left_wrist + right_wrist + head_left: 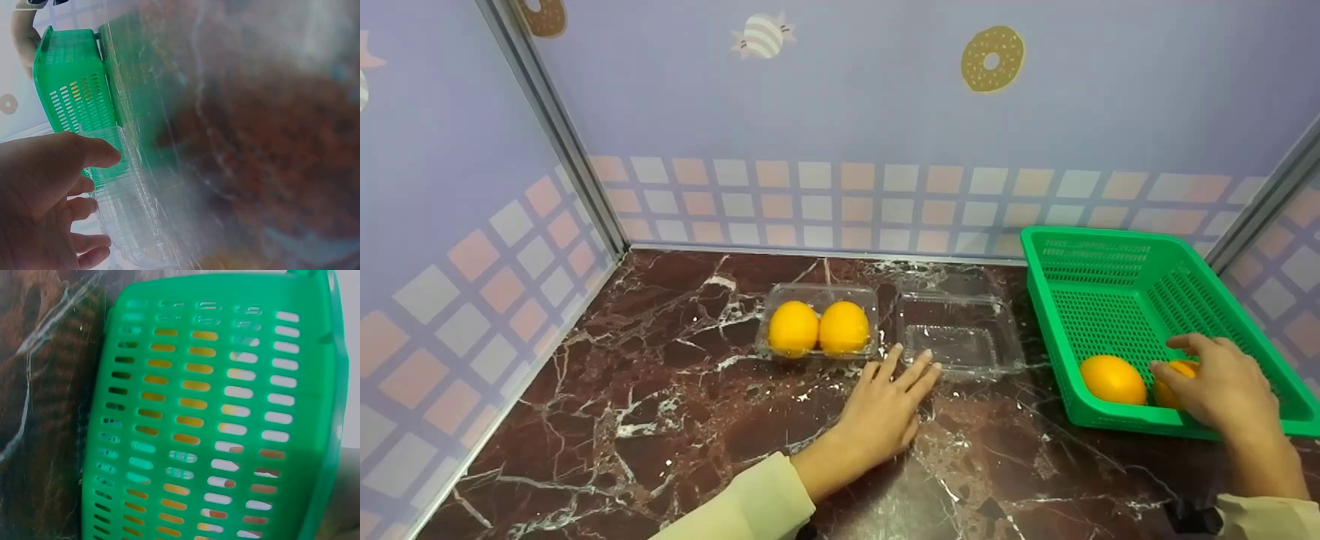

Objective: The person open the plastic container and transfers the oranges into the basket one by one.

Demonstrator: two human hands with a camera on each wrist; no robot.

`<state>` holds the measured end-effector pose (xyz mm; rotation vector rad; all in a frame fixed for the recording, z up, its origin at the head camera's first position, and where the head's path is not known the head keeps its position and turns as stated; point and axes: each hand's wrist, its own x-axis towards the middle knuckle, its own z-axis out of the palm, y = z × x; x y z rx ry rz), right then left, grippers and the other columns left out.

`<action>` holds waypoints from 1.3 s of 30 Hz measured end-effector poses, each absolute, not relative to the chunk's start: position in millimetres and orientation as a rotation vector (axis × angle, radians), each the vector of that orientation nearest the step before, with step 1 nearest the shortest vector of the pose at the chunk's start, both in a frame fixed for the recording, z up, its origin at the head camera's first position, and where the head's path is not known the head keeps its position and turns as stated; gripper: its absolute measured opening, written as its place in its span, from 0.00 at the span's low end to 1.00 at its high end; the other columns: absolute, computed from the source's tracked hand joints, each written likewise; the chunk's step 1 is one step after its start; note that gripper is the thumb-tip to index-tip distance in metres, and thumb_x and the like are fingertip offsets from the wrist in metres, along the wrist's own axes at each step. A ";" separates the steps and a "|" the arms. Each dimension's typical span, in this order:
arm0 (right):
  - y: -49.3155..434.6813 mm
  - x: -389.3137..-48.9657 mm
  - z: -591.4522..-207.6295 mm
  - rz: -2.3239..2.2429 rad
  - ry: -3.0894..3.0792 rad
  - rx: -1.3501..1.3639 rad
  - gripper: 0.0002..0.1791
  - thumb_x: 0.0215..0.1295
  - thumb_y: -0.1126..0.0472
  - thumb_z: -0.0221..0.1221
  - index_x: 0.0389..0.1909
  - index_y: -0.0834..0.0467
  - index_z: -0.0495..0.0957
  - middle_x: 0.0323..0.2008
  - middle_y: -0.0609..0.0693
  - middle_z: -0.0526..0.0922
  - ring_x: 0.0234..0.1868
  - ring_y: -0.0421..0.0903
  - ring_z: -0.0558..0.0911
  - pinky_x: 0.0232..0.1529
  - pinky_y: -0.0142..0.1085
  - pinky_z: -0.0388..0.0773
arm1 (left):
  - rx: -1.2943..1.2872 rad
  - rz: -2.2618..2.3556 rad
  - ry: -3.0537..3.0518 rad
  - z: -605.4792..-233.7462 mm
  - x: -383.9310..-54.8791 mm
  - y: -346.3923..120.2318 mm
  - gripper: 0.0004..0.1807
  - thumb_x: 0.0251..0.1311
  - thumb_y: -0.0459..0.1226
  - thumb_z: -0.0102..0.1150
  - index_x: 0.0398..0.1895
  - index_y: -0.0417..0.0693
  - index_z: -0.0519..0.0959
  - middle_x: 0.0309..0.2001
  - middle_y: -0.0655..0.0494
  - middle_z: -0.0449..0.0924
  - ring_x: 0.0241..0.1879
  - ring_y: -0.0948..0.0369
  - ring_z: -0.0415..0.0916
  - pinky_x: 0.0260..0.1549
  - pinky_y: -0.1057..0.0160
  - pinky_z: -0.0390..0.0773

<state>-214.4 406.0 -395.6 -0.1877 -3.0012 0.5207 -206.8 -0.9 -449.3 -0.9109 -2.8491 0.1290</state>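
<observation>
My right hand (1230, 379) reaches over the near wall of the green basket (1046, 330). Its thumb lies across a partly hidden orange (1165, 394), its index finger extended above the fruit. Another orange (1112, 380) sits just left of it in the basket. My left hand (885, 409) lies palm down with fingers spread, fingertips right at the near left corner of a clear plastic tray (960, 349) that holds nothing. In the left wrist view, the left hand's fingers (84, 208) reach alongside clear plastic. In the right wrist view the basket wall hides most of the right hand.
Left of the tray, a second clear plastic tray (874, 289) holds two oranges (844, 328) side by side. Both trays and the basket stand on a dark red marbled tabletop (697, 442). Patterned panels (855, 97) wall in the back and sides, close behind the basket.
</observation>
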 end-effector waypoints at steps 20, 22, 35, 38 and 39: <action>311.1 -202.8 -375.5 0.786 -2.562 0.349 0.21 0.72 0.62 0.65 0.63 0.63 0.80 0.60 0.67 0.80 0.62 0.70 0.77 0.58 0.70 0.71 | -0.912 0.107 -2.850 -449.4 -206.9 -0.5 0.40 0.73 0.49 0.60 0.85 0.56 0.59 0.85 0.55 0.54 0.81 0.42 0.56 0.75 0.43 0.67; 301.1 -201.2 -374.7 0.797 -2.576 0.394 0.22 0.72 0.62 0.66 0.64 0.62 0.80 0.61 0.66 0.80 0.63 0.70 0.77 0.59 0.71 0.71 | -0.912 0.113 -2.847 -449.6 -207.0 -0.5 0.40 0.73 0.50 0.60 0.85 0.56 0.59 0.85 0.55 0.53 0.81 0.42 0.56 0.75 0.43 0.67; 255.1 -195.0 -391.6 0.743 -2.919 0.734 0.32 0.72 0.53 0.66 0.75 0.56 0.73 0.74 0.64 0.72 0.70 0.68 0.75 0.67 0.69 0.72 | -0.908 0.065 -2.843 -451.9 -209.5 -0.9 0.40 0.72 0.48 0.61 0.85 0.56 0.59 0.85 0.56 0.55 0.81 0.43 0.56 0.75 0.43 0.68; 248.6 -194.0 -395.7 0.679 -2.991 0.737 0.35 0.72 0.52 0.66 0.77 0.54 0.71 0.78 0.65 0.66 0.75 0.71 0.68 0.69 0.71 0.68 | -0.914 0.058 -2.825 -452.8 -209.3 -1.4 0.40 0.71 0.48 0.61 0.84 0.56 0.60 0.84 0.56 0.56 0.81 0.43 0.57 0.74 0.43 0.69; 246.9 -193.5 -396.8 0.658 -3.015 0.734 0.36 0.72 0.52 0.66 0.78 0.54 0.70 0.79 0.65 0.65 0.76 0.71 0.66 0.70 0.71 0.67 | -0.918 0.056 -2.818 -453.1 -209.3 -1.4 0.40 0.71 0.48 0.61 0.84 0.56 0.60 0.84 0.56 0.57 0.81 0.43 0.58 0.74 0.43 0.69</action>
